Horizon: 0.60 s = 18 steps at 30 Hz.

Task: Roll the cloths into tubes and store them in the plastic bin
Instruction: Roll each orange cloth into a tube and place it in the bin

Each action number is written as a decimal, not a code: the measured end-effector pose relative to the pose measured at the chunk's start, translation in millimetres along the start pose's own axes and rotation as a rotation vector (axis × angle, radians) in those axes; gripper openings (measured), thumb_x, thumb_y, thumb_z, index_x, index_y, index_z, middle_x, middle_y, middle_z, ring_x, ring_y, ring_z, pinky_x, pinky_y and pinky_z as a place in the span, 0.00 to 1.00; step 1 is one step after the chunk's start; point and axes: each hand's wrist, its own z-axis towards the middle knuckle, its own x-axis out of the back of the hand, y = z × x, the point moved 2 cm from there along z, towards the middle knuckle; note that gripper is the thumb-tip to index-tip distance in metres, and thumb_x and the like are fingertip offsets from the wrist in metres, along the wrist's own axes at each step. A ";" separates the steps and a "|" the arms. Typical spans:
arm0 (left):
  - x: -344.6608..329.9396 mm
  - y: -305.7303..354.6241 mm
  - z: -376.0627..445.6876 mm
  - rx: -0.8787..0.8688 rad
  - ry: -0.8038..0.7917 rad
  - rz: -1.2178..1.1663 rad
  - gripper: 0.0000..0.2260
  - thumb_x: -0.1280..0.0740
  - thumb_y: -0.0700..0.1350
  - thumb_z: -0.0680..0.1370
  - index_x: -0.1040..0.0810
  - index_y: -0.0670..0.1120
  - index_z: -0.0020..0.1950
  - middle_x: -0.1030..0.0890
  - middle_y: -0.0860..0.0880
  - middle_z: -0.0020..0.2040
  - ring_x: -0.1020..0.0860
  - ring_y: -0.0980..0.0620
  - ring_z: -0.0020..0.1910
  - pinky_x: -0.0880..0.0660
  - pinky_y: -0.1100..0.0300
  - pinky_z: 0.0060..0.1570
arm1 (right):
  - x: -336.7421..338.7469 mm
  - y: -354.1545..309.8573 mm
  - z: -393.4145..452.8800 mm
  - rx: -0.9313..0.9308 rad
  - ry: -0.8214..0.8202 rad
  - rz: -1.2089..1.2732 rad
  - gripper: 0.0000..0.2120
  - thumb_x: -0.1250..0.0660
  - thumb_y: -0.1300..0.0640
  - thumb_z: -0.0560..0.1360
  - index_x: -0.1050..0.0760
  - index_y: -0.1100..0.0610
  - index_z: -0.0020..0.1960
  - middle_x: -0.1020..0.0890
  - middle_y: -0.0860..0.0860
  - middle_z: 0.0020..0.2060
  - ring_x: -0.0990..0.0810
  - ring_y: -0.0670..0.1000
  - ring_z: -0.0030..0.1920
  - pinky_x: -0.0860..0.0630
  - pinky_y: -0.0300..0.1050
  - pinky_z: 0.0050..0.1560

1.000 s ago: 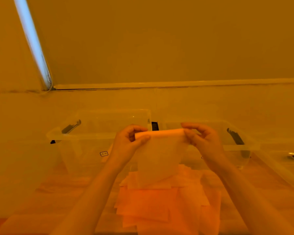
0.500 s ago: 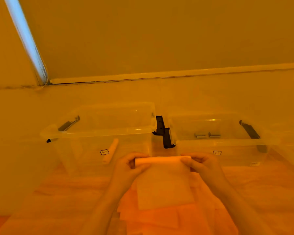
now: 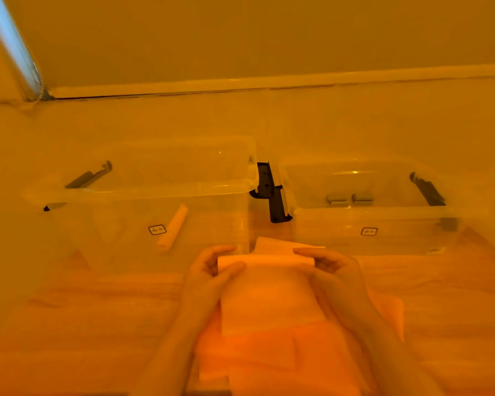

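The left hand (image 3: 212,270) and right hand (image 3: 330,262) pinch the ends of a half-rolled cloth (image 3: 269,295), held above the cloth pile (image 3: 255,352). Rolling is under way; next the loose tail needs winding in before it joins the rolled cloth (image 3: 172,231) in the left bin (image 3: 143,190).

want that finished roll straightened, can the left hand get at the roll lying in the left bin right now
Probably not yet. The left hand is pinching the cloth being rolled together with the right hand. The roll lies inside the open-topped left bin, so a freed hand could reach in from above.
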 end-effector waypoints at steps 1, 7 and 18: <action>0.1 0.2 -0.7 0.004 -0.005 -0.031 0.12 0.28 0.38 0.70 0.21 0.51 0.50 0.19 0.50 0.50 0.19 0.52 0.46 0.21 0.57 0.41 | 0.4 1.0 0.4 0.004 0.009 -0.001 0.11 0.29 0.64 0.71 0.17 0.53 0.50 0.16 0.49 0.49 0.16 0.49 0.48 0.20 0.41 0.41; 1.2 1.7 -5.7 -0.013 -0.038 -0.069 0.12 0.28 0.35 0.69 0.21 0.50 0.47 0.17 0.50 0.48 0.18 0.53 0.47 0.22 0.58 0.41 | 2.6 6.7 -1.3 0.016 0.084 0.061 0.06 0.29 0.62 0.72 0.16 0.58 0.48 0.16 0.55 0.42 0.17 0.48 0.37 0.24 0.38 0.30; 1.2 5.7 -10.0 -0.020 -0.040 -0.003 0.08 0.30 0.39 0.72 0.22 0.48 0.50 0.18 0.49 0.48 0.18 0.57 0.42 0.22 0.64 0.35 | 6.5 7.2 -6.5 0.027 0.037 0.045 0.08 0.28 0.63 0.70 0.18 0.57 0.49 0.16 0.51 0.47 0.17 0.52 0.49 0.19 0.48 0.44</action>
